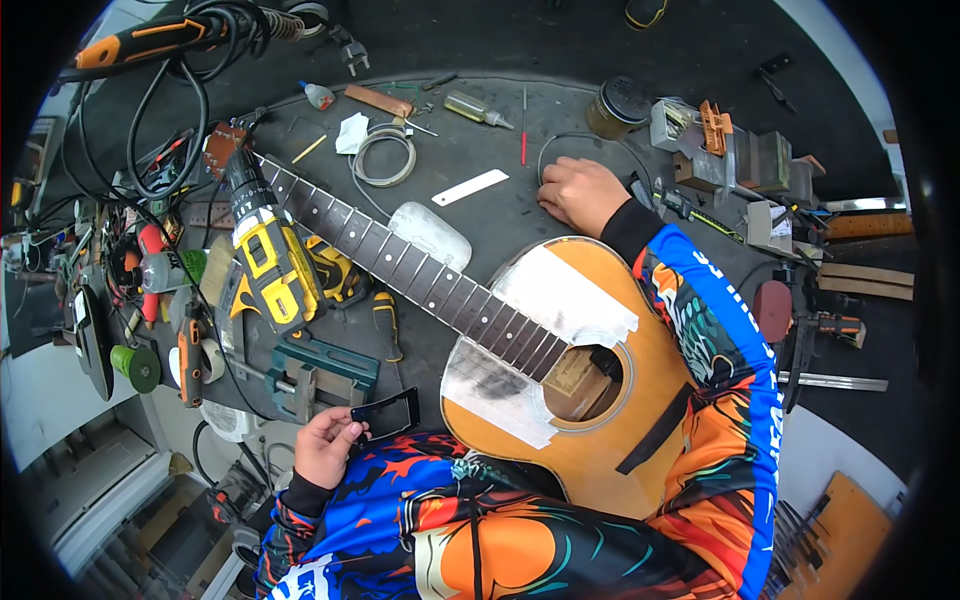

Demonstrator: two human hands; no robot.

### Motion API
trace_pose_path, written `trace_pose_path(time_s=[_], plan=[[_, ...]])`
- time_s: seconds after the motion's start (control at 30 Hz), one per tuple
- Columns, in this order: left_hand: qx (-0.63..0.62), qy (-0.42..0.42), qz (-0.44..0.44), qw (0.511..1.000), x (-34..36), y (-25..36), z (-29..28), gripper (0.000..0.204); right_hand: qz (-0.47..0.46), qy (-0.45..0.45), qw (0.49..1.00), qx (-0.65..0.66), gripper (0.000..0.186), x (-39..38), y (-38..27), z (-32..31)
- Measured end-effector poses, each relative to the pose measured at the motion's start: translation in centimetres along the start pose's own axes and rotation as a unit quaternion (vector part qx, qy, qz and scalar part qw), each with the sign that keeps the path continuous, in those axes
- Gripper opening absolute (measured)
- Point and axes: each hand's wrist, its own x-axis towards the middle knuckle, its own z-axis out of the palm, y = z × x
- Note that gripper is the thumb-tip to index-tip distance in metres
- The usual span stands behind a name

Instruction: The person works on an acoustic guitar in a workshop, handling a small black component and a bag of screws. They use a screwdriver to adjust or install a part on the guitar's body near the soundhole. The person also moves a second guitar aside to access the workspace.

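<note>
An acoustic guitar (655,360) lies across my lap and the bench edge, its fretted neck (400,265) pointing to the far left. Whitish protective sheets (575,285) cover its top on both sides of the fretboard end; the near one has dark smudges. My left hand (328,445), low and left of the guitar body, pinches a thin, dark, glossy rectangular piece (388,414) by one end. Beyond the guitar body, my right hand (583,193) rests on the bench with curled fingers, beside a thin dark cable (545,150). Whatever lies under those fingers is hidden.
A yellow cordless drill (275,260) stands beside the neck, near a green vise (320,375). Across the dark bench (505,225) lie a white strip (470,188), a cable coil (385,155) and a red-handled tool (523,145). A jar (617,108) and calipers (700,217) sit right.
</note>
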Motion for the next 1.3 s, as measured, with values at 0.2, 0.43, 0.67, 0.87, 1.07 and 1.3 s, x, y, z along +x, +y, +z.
trace_pose_path(time_s=[0.2, 0.43, 0.67, 0.87, 1.07, 1.3], plan=[[-0.004, 0.003, 0.005, 1.000, -0.1, 0.1, 0.1, 0.018, 0.068, 0.073, 0.984, 0.145, 0.007, 0.3, 0.0, -0.3], [-0.001, -0.003, -0.001, 1.000, 0.4, 0.1, 0.1, 0.018, 0.262, 0.201, 0.536, 0.777, 0.009, -1.2, -1.2, -5.7], [0.019, -0.030, 0.007, 0.999, 1.9, 0.3, 0.9, 0.019, 0.189, 0.223, 0.387, 0.875, 0.020, -2.4, -6.7, -10.5], [0.022, -0.040, 0.005, 0.999, 2.1, 0.0, 0.7, 0.019, 0.142, 0.199, 0.331, 0.912, 0.020, -3.5, -9.1, -11.3], [0.024, -0.035, 0.008, 0.999, 2.0, 0.2, 0.8, 0.019, 0.146, 0.194, 0.321, 0.915, 0.020, -3.7, -10.0, -11.6], [0.009, -0.033, 0.005, 0.999, 1.9, -0.2, 0.7, 0.019, 0.135, 0.182, 0.318, 0.921, 0.020, -3.4, -10.8, -12.0]])
